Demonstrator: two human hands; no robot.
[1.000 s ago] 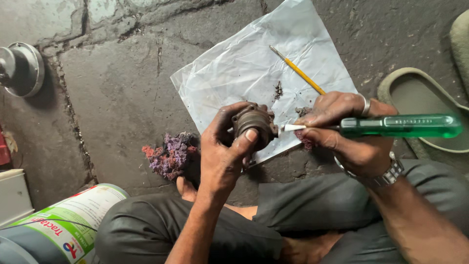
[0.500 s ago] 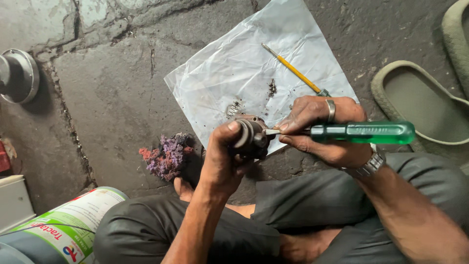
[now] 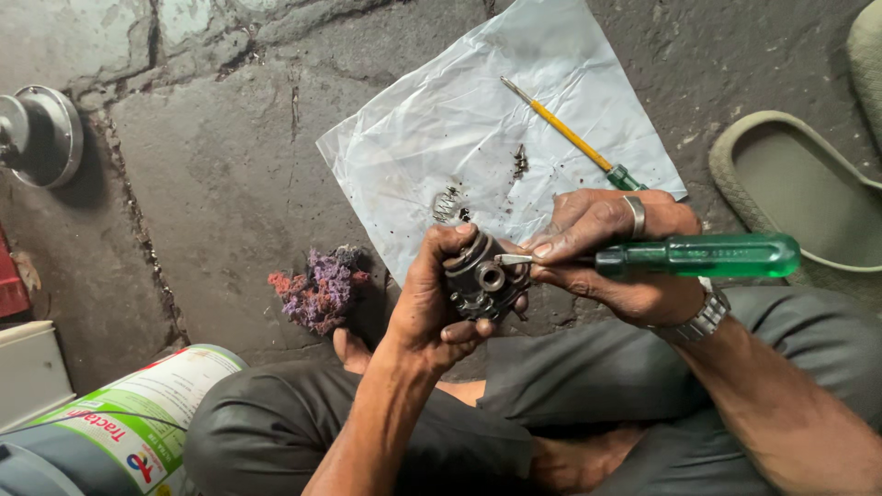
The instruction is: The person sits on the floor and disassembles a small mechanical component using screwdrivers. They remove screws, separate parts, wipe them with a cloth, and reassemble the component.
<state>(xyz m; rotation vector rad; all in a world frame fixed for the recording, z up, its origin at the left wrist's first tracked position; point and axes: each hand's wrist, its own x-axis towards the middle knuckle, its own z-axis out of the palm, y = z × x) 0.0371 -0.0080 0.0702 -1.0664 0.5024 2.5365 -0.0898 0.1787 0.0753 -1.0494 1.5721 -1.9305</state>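
**Screwdriver tip set against small metal part**

Left hand (image 3: 432,308) raised over the lap, fingers wrapped tight round a dark, grimy cylindrical metal part (image 3: 480,276). Right hand (image 3: 616,253) level beside it, fingers pinched on the shaft of a green-handled screwdriver (image 3: 684,256), tip touching the part. Lower left, a lying cylindrical can with green-and-white label (image 3: 124,418). Beyond the hands, a crumpled clear plastic sheet (image 3: 459,119) carrying a yellow-shafted screwdriver (image 3: 562,134) and a small spring (image 3: 446,203). Cracked grey concrete floor (image 3: 211,174) beneath; purple rag (image 3: 320,288) nearby.
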